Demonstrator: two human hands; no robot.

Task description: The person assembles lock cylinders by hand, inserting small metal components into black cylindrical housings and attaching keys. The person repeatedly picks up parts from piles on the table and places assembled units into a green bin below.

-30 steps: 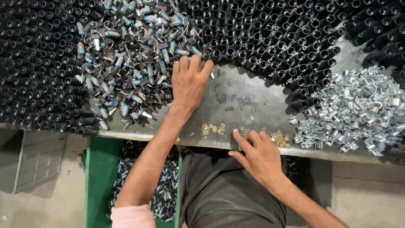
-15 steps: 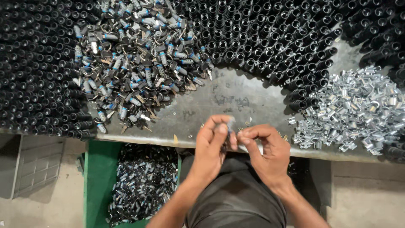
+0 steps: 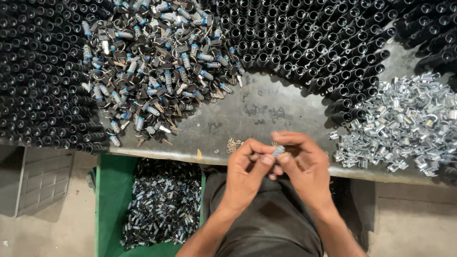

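My left hand and my right hand meet just in front of the near edge of the grey metal table. Between their fingertips they pinch a small silver-grey lock cylinder; both thumbs and forefingers press on it. A heap of lock cylinders with black-headed keys lies on the table to the upper left of my hands. A few small brass bits sit on the table edge right beside my left hand.
Rows of black tubes stand packed across the back and left of the table. A pile of shiny silver metal parts lies at the right. Below the table's left, a green bin holds several dark assembled pieces.
A second ago my left hand reached into the key heap while the right rested at the table edge. The left hand came back, and both hands now hold one small cylinder together.
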